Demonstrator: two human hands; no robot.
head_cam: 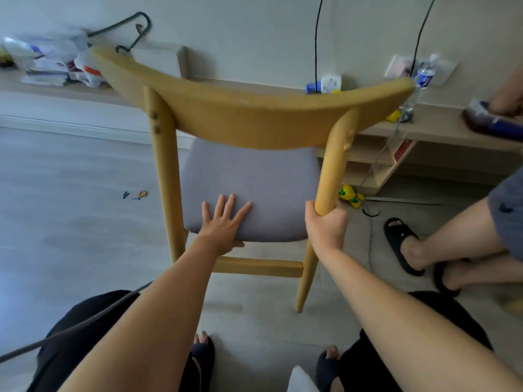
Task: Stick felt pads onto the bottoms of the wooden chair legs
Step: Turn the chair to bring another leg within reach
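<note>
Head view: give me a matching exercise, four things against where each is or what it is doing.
Column one:
1. left hand
2. right hand
3. water bottle
4. yellow toy

Column two:
A. lies on the floor
B. grips the wooden back post
C. stands on the ledge by the wall
D. rests flat on the grey seat

Pairs: 1-D, 2-B, 3-C, 4-A.

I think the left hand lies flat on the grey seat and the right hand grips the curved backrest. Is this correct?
Not quite. The head view shows the left hand flat on the grey seat, but the right hand grips the round wooden upright below the curved backrest, not the backrest itself.
</note>
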